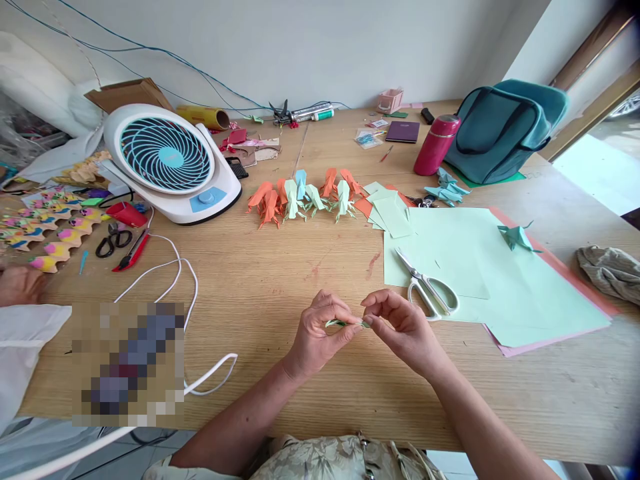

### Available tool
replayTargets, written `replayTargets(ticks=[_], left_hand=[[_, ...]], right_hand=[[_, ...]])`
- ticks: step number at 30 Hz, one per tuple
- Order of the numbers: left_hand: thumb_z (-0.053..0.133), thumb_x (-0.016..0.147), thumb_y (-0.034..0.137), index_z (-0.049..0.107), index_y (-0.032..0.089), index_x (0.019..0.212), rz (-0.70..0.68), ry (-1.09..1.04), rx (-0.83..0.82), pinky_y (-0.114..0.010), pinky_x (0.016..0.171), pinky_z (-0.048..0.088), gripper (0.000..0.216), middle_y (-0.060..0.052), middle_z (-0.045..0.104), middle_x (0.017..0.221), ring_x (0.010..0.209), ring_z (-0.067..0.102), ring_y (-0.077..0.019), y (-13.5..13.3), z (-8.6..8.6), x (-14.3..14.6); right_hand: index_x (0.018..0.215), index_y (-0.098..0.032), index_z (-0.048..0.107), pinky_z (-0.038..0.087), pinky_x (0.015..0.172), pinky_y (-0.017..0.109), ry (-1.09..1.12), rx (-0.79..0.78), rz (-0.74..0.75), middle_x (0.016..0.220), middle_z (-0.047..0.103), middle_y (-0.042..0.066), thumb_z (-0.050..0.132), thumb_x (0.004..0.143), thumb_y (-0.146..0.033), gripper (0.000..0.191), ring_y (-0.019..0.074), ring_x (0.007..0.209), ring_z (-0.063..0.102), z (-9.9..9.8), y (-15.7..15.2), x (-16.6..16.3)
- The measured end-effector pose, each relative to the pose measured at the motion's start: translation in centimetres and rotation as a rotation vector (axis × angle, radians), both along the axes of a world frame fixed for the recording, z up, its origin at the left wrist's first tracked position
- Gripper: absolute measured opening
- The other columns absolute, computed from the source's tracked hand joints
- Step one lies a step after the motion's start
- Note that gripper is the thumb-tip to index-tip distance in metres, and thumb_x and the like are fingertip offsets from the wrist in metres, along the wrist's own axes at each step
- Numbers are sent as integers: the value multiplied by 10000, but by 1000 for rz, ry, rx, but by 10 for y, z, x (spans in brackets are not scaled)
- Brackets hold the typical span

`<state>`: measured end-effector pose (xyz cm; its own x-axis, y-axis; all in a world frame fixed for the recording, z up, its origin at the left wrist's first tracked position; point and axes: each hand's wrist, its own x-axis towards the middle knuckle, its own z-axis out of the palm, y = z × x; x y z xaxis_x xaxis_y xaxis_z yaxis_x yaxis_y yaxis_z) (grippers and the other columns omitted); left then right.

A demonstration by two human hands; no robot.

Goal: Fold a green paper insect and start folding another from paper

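Between my two hands, low over the front of the wooden table, is a small folded piece of pale green paper (336,323). My left hand (325,330) pinches it between thumb and fingers. The thumb and forefinger of my right hand (397,327) close on its right tip. Most of the paper is hidden by my fingers. White-handled scissors (433,293) lie partly spread just beyond my right hand, on large pale green paper sheets (450,247). Farther back stand several folded paper figures in orange, green and blue, among them a pale green one (293,200).
A white fan (210,187) stands back left, its cable looping over the table. Cut paper pieces (393,213), a pink bottle (436,145) and a teal bag (495,133) are back right. At the left edge shows another person's hand (20,285), beside black scissors (114,240).
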<state>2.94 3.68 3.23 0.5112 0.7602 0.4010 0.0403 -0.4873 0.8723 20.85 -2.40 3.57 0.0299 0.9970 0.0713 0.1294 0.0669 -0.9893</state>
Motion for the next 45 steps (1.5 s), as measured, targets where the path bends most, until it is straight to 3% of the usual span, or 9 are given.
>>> replayTargets(ticks=[9, 14, 20, 35, 40, 45], left_hand=[[788, 803, 242, 734, 206, 769, 76, 74, 59, -320, 749, 445, 73, -27, 686, 725, 756, 568, -171, 1, 8, 0], [770, 819, 197, 728, 212, 800, 68, 53, 115, -310, 756, 462, 48, -18, 701, 757, 769, 587, -160, 2, 7, -2], [756, 829, 174, 737, 227, 863, 85, 83, 230, -327, 805, 455, 66, -26, 687, 839, 839, 573, -169, 1, 6, -4], [765, 824, 223, 737, 203, 802, 129, 102, 203, -296, 715, 434, 41, -2, 613, 652, 719, 517, -157, 0, 7, 1], [757, 832, 201, 707, 202, 792, 158, 121, 287, -304, 733, 425, 64, 6, 611, 658, 726, 523, -152, -1, 8, 1], [727, 856, 180, 688, 201, 817, 153, 138, 354, -316, 753, 425, 59, 2, 606, 687, 751, 530, -156, -2, 9, -1]], right_hand=[[971, -241, 572, 492, 710, 280, -319, 273, -95, 824, 646, 3, 565, 926, -146, 106, 146, 734, 610, 1, -3, -6], [1006, -250, 602, 499, 751, 292, -172, 162, -95, 859, 656, 8, 596, 935, -213, 80, 159, 795, 618, -3, -2, -4], [1090, -258, 600, 505, 809, 316, -47, 38, 25, 877, 647, 9, 616, 919, -221, 176, 166, 837, 604, -2, 0, 0], [991, -244, 524, 498, 706, 272, -304, 295, -101, 850, 604, -7, 568, 890, -92, 188, 137, 746, 594, 2, -1, -8], [957, -252, 535, 488, 724, 280, -204, 232, -98, 851, 587, -13, 593, 881, -96, 183, 139, 762, 584, 2, -1, -8], [1060, -269, 561, 484, 796, 322, -40, 90, -27, 876, 609, -2, 612, 887, -127, 230, 162, 828, 581, -2, -1, -3]])
